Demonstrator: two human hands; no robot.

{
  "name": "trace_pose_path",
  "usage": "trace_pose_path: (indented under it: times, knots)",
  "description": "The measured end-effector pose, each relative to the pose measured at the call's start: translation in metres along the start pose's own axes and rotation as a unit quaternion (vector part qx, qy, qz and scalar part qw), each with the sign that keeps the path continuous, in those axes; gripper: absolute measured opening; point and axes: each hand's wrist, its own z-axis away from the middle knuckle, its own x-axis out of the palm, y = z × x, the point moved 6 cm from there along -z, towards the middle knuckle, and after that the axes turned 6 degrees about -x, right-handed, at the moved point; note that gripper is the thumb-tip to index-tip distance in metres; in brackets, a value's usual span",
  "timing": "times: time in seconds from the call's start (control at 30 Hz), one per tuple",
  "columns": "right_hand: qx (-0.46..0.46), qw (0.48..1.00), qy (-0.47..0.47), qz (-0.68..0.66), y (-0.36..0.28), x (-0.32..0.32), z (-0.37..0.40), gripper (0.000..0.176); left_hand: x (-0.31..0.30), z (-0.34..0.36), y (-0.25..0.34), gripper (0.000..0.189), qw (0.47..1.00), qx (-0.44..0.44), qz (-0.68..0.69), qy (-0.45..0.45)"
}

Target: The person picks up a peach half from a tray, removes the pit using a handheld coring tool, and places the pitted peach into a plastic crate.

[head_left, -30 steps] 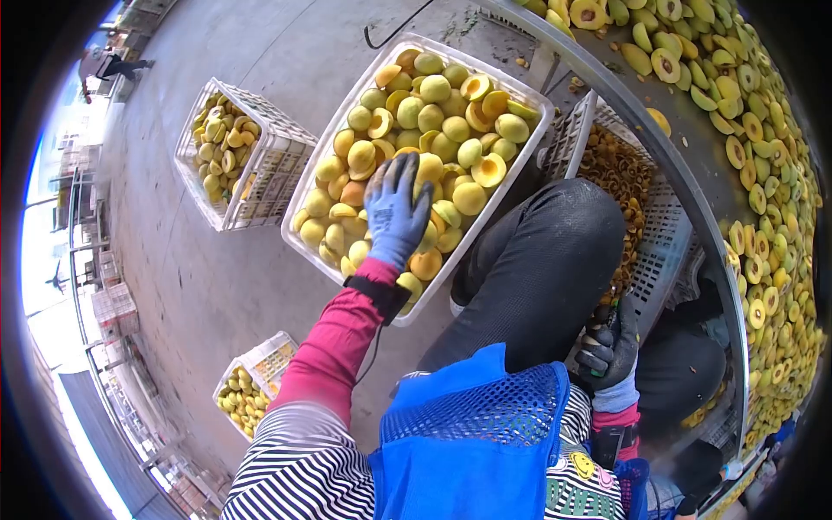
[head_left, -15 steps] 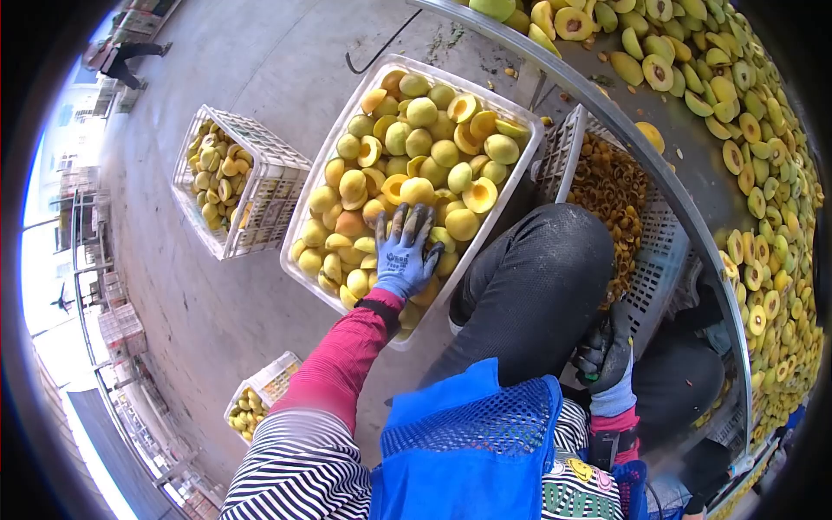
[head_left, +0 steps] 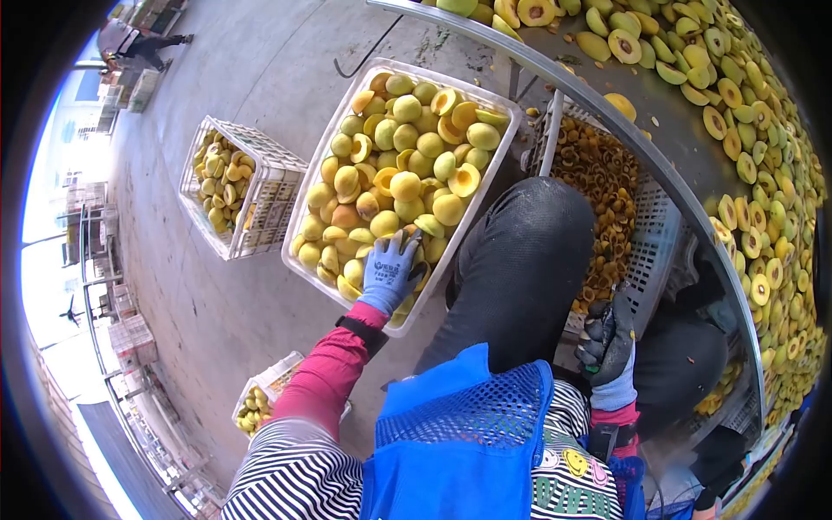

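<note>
A white crate (head_left: pixel 305 204) full of yellow peaches and peach halves (head_left: pixel 404 185) stands on the floor to my left. My left hand (head_left: pixel 391 270), in a blue-grey glove, lies spread over the fruit at the crate's near corner; whether it grips one is hidden under the palm. My right hand (head_left: pixel 608 347), in a dark glove, is closed around a small dark-handled tool I cannot make out, down by my right knee (head_left: pixel 529 251).
A metal table (head_left: pixel 685 165) heaped with halved peaches curves along the right. Under it a white crate (head_left: pixel 652 251) holds peach pits. Two more crates of peaches (head_left: pixel 232 184) (head_left: pixel 256 400) stand on the concrete floor. A person (head_left: pixel 139 48) stands far off.
My left hand has slid back across the fruit, from the crate's middle to its near corner. My right hand has stayed by my knee.
</note>
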Motion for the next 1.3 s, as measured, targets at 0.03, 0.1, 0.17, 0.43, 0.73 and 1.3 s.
trace_pose_path:
  times: [0.03, 0.1, 0.17, 0.43, 0.73, 1.3]
  knots:
    - [0.002, 1.0, -0.018, 0.011, 0.0, 0.003, 0.0, 0.029, 0.006, -0.003, -0.002, 0.055, 0.999, -0.028, 0.039, -0.013]
    - [-0.005, 0.999, 0.002, 0.036, -0.001, 0.004, 0.004, 0.029, 0.012, -0.004, -0.006, 0.049, 0.991, -0.068, 0.118, -0.015]
    - [-0.014, 0.998, 0.02, 0.059, -0.003, 0.002, 0.004, 0.03, 0.013, 0.0, -0.005, 0.044, 0.985, -0.065, 0.161, 0.006]
    - [-0.033, 0.993, 0.062, 0.091, -0.004, -0.005, 0.003, 0.03, 0.007, 0.001, -0.007, 0.028, 0.976, -0.097, 0.193, -0.018]
    - [-0.01, 0.99, 0.087, 0.112, -0.001, -0.006, -0.01, 0.028, 0.018, -0.031, 0.001, 0.055, 0.983, -0.111, 0.122, 0.081]
    - [-0.039, 0.986, 0.067, 0.15, -0.009, 0.007, -0.005, 0.038, 0.016, -0.087, -0.01, 0.055, 0.961, -0.179, 0.158, 0.143]
